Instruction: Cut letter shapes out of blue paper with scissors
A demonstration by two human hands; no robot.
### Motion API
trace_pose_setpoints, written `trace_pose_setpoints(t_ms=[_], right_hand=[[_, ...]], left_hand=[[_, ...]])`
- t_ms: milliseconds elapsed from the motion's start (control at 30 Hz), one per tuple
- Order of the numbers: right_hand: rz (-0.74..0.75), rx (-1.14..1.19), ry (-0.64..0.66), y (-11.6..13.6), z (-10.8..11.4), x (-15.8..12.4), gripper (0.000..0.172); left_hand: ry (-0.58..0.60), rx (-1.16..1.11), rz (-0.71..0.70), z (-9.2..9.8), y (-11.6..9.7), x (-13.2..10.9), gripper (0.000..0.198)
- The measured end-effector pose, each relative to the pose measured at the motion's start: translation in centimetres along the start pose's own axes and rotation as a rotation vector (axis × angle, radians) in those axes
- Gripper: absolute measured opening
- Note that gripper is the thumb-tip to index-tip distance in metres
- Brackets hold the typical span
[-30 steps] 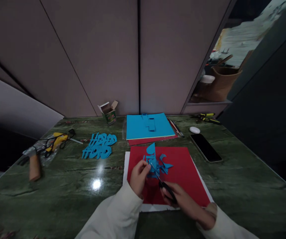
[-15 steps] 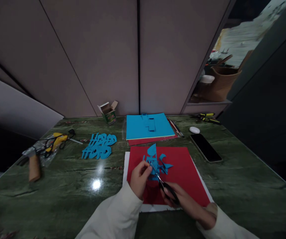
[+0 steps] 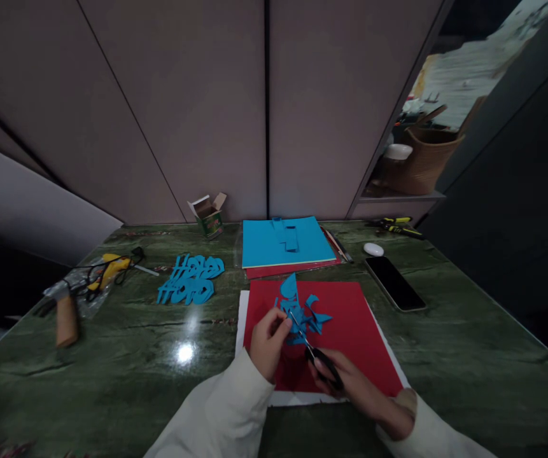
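Note:
My right hand (image 3: 333, 374) is closed around the black handles of a pair of scissors (image 3: 322, 364), whose blades point up and left. A piece of blue paper (image 3: 289, 287) is pinched between the thumb and fingers of my left hand (image 3: 267, 340); the scissor blades reach its lower part, close to my left fingertips. Several blue paper scraps (image 3: 320, 318) lie just right of the blades on a red sheet (image 3: 350, 343). Beneath the red sheet, a white sheet (image 3: 293, 399) shows along its edges. My hands hide part of the blue piece.
Blue cut-out letters (image 3: 190, 280) lie to the left. Farther left are a yellow glue gun (image 3: 111, 270) and a wooden handle (image 3: 66, 321). Blue sheets (image 3: 264, 245) and a small open box (image 3: 209, 219) are behind. A phone (image 3: 394, 283), white case (image 3: 373, 249) and pliers (image 3: 398, 227) lie right.
The blue paper piece has turned a little, its upper part shifting slightly left. The scissor blades look closer together. Both hands have stayed nearly in place.

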State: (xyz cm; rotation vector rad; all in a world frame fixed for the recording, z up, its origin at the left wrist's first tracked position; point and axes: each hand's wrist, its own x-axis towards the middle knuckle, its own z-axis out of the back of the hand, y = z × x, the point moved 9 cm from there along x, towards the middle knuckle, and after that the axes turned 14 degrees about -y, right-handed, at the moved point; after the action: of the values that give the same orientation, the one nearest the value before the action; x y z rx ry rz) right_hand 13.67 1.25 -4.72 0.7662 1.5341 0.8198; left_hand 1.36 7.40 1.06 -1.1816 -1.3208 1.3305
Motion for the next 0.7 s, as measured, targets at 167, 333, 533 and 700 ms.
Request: trace_pose_setpoints(t_ms=[167, 333, 533, 700], right_hand=[[0.001, -0.001, 0.021, 0.48, -0.37, -0.18, 0.040], [-0.009, 0.015, 0.017, 0.86, -0.53, -0.30, 0.044], [-0.009, 0.012, -0.002, 0.59, -0.35, -0.29, 0.042], [0.006, -0.021, -0.001, 0.42, -0.40, -0.15, 0.041]], left_hand=[[-0.006, -0.014, 0.015, 0.02, 0.13, 0.01, 0.018], [-0.009, -0.034, 0.029, -0.01, 0.15, -0.05, 0.018], [-0.028, -0.051, 0.047, 0.08, 0.13, -0.16, 0.019], [-0.041, -0.041, 0.040, 0.11, 0.20, -0.29, 0.021]])
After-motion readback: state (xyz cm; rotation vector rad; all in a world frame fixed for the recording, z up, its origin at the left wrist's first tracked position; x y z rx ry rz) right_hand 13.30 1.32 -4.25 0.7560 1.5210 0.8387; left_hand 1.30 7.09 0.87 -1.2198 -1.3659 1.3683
